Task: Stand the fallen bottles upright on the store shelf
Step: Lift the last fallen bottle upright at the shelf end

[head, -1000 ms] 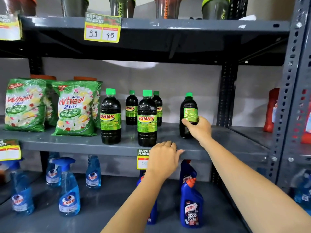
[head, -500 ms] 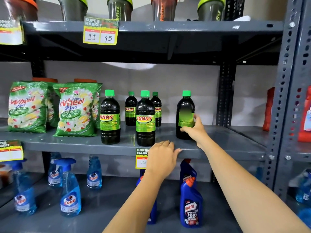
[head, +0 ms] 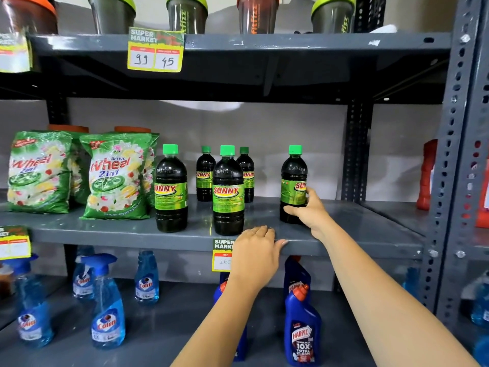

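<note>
Bottle [head: 293, 181]: upright on shelf [head: 132, 231], long axis vertical.
Right hand [head: 308, 211]: fingers wrapped around its lower body.
Left hand [head: 255, 250]: nearer the shelf edge, resting there, holding nothing.

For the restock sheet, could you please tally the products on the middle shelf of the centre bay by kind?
Sunny bottles: 5, all upright, the rightmost held by the right hand
Wheel bags: at least 3 (two in front, more tucked behind)
Orange-lidded jars behind the bags: 2
Total: at least 10

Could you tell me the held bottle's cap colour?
Bright green cap, clearest in the head view.
</note>
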{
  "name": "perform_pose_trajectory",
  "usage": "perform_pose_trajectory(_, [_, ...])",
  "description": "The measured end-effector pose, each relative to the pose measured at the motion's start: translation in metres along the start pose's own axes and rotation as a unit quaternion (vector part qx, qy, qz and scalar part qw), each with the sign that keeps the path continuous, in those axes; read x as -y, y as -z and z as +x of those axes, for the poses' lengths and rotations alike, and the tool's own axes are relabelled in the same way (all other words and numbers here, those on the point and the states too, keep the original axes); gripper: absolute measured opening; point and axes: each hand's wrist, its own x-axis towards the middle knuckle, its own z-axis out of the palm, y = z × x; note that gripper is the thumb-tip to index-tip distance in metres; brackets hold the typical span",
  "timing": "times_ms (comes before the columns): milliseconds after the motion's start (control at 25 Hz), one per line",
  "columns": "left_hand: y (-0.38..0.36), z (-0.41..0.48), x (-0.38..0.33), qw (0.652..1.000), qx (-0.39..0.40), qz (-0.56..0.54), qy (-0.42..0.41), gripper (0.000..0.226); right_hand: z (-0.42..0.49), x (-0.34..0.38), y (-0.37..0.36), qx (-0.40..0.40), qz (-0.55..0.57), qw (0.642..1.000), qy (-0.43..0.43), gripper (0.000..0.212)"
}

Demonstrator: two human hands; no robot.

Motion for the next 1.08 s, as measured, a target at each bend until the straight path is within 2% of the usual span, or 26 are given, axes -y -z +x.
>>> perform_pose_trajectory(160, [-0.001, 0.000, 0.000, 1.000, 0.006, -0.003, -0.001, 0.050, 0.002, -0.003, -0.003, -0.025, -0.017, 1.000, -0.003, 0.079])
perform_pose_trajectory(280, [-0.001, -0.001, 0.001, 1.000, 0.000, -0.005, -0.006, 0.050, 0.005, -0.004, -0.002, -0.021, -0.028, 0.999, 0.004, 0.093])
perform_pose_trajectory(400, [-0.001, -0.001, 0.000, 1.000, -0.005, -0.006, -0.010, 0.049, 0.006, -0.006, -0.001, -0.014, -0.013, 1.000, 0.000, 0.082])
perform_pose_trajectory(600, [-0.002, -0.001, 0.001, 1.000, -0.006, -0.016, -0.004, 0.048, 0.007, -0.007, -0.005, -0.091, -0.076, 0.993, -0.002, 0.080])
perform_pose_trajectory(760, [0.001, 0.004, 0.001, 0.999, 0.022, -0.031, 0.011, 0.047, 0.005, -0.004, -0.004, -0.087, -0.094, 0.992, 0.003, 0.098])
perform_pose_trajectory(880, [0.005, 0.005, 0.000, 0.998, 0.045, -0.042, 0.013, 0.033, 0.000, 0.002, -0.002, -0.093, -0.088, 0.992, 0.009, 0.114])
perform_pose_trajectory(960, [0.009, 0.005, -0.001, 0.997, 0.057, -0.040, 0.015, 0.031, 0.001, 0.005, -0.002, -0.100, -0.099, 0.990, 0.022, 0.109])
perform_pose_trajectory(1080, [0.009, 0.006, -0.002, 0.997, 0.064, -0.041, 0.017, 0.032, 0.001, 0.004, -0.003, -0.088, -0.155, 0.984, 0.015, 0.084])
